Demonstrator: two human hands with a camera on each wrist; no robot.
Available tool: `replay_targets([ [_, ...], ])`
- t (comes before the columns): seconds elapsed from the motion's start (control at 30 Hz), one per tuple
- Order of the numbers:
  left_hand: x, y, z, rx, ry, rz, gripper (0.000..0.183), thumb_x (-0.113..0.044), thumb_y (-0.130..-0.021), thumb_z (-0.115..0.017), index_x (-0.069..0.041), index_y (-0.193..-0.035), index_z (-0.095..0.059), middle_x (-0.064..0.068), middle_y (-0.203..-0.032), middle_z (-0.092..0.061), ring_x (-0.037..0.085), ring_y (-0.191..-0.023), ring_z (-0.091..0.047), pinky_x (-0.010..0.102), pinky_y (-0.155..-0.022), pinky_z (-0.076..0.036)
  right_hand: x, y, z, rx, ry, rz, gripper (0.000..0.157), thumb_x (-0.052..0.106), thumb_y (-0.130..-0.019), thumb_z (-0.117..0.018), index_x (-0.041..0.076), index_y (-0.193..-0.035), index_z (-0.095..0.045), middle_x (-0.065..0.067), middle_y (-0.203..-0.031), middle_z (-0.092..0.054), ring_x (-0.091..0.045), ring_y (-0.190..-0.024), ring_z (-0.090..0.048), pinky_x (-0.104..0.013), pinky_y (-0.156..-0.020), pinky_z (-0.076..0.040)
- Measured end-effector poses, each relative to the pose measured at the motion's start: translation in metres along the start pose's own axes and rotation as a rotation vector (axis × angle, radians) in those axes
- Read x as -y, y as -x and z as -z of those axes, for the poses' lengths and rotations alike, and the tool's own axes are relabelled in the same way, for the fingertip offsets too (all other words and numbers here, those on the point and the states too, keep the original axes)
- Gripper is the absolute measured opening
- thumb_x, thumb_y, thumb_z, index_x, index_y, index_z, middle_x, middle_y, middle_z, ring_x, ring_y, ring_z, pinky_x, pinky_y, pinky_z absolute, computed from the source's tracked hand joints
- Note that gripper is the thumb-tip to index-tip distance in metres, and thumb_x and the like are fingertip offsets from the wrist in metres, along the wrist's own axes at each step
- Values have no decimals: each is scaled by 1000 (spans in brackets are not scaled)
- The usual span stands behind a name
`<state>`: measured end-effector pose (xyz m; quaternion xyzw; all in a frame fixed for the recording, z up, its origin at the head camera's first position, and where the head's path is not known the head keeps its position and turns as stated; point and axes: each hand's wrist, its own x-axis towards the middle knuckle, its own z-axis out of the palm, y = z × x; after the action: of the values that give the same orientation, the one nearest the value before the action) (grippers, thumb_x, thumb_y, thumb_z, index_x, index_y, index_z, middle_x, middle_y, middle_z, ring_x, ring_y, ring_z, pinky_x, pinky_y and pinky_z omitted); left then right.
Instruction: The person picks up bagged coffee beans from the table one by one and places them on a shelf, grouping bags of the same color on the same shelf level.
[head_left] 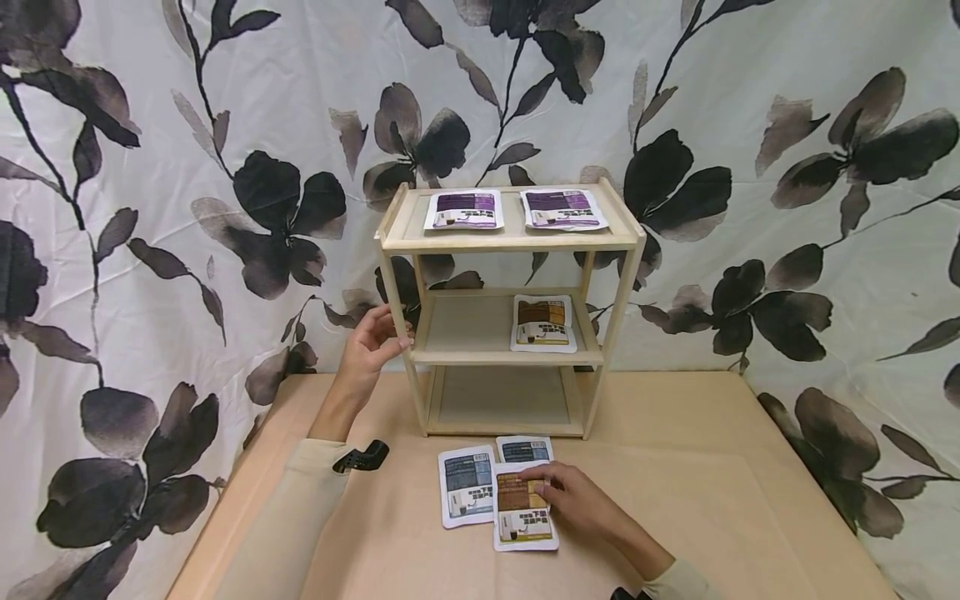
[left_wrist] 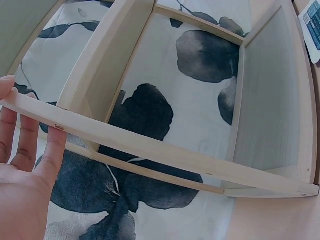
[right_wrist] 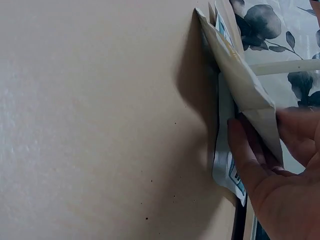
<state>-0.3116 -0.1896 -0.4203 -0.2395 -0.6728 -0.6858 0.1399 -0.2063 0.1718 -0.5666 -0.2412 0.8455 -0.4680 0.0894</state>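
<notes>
My left hand [head_left: 371, 340] is at the left front post of a pale wooden three-tier shelf [head_left: 510, 242]. In the left wrist view its thumb and fingers hold the post [left_wrist: 150, 145] from both sides. On the table before the shelf, my right hand [head_left: 576, 498] pinches the right edge of a brown-and-yellow flat packet [head_left: 525, 531]. The right wrist view shows this packet [right_wrist: 245, 85] tilted between thumb and fingers, over the packets under it. Two blue-labelled packets, one on the left [head_left: 467, 487] and one behind [head_left: 523, 451], lie beside and partly beneath it.
Two purple-labelled packets, left [head_left: 465, 210] and right [head_left: 564, 208], lie on the top tier. Another brown-and-yellow packet [head_left: 543, 325] is on the right of the middle tier. The bottom tier [head_left: 502, 396] stands just above the table [head_left: 675, 467]. Floral cloth [head_left: 285, 83] hangs behind.
</notes>
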Motion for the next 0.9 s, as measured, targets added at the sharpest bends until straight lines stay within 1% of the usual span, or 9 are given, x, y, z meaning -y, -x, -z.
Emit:
replay_targets([
  [0.07, 1, 0, 0, 1, -3, -4, 49, 5, -91, -68, -16, -135, -59, 29, -119, -59, 18, -105, -61, 28, -92, -51, 0, 0, -1, 5, -10, -16, 28, 14, -98, -66, 13, -126, -70, -7, -125, -64, -24, -111, -53, -30, -95, -43],
  [0.17, 2, 0, 1, 1, -3, -9, 49, 5, -92, -67, -16, -134, -59, 22, -117, -62, 17, -105, -61, 27, -92, -52, -1, 0, 0, 12, -2, -9, 33, 19, -94, -73, 15, -127, -69, -6, -125, -63, -23, -111, -52, -32, -94, -43],
  [0.23, 2, 0, 1, 3, 1, -12, 49, 6, -92, -67, -16, -134, -59, 17, -115, -64, 17, -105, -61, 27, -92, -52, -1, 1, 0, 24, -11, -5, 36, 17, -93, -74, 15, -128, -69, -7, -122, -62, -20, -103, -54, -29, -86, -45],
  [0.3, 2, 0, 0, 2, 7, -10, 49, 6, -92, -67, -16, -134, -59, 12, -113, -65, 18, -104, -61, 27, -92, -52, -1, 1, 1, 46, -38, -7, 38, 14, -91, -75, 13, -129, -68, -10, -117, -62, -16, -91, -55, -24, -74, -46],
  [0.4, 1, 1, -1, 3, 15, -10, 49, 7, -91, -67, -16, -134, -59, 10, -112, -65, 18, -104, -61, 27, -92, -52, 0, 3, 3, 86, -108, -19, 43, 9, -91, -75, 7, -132, -64, -14, -112, -62, -10, -78, -58, -19, -63, -46],
  [0.5, -1, 1, -1, 3, 19, -12, 48, 7, -92, -67, -14, -134, -59, 11, -112, -65, 19, -104, -61, 27, -91, -52, 2, 2, 4, 120, -174, -31, 45, 7, -93, -72, 4, -136, -61, -16, -110, -64, -10, -78, -63, -20, -63, -49],
  [0.7, -2, 0, -1, 1, 11, -9, 48, 7, -92, -66, -14, -135, -58, 12, -116, -65, 17, -104, -62, 26, -90, -52, 13, 0, 9, 158, -318, -61, 49, 1, -93, -67, 1, -141, -56, -20, -111, -66, -22, -88, -69, -27, -68, -58],
  [0.83, -2, 0, -1, 3, 6, -5, 49, 8, -92, -66, -1, -138, -52, 10, -114, -66, 18, -104, -62, 27, -91, -51, 22, -1, 14, 162, -359, -64, 51, 0, -93, -65, 1, -143, -54, -22, -112, -67, -24, -90, -71, -29, -69, -60],
  [0.9, -1, 0, -1, 2, 6, -6, 51, 8, -92, -66, 2, -139, -50, 7, -113, -66, 18, -103, -61, 27, -90, -52, 27, -2, 18, 166, -374, -53, 52, 0, -93, -65, 1, -144, -53, -23, -113, -67, -25, -91, -71, -30, -71, -60],
])
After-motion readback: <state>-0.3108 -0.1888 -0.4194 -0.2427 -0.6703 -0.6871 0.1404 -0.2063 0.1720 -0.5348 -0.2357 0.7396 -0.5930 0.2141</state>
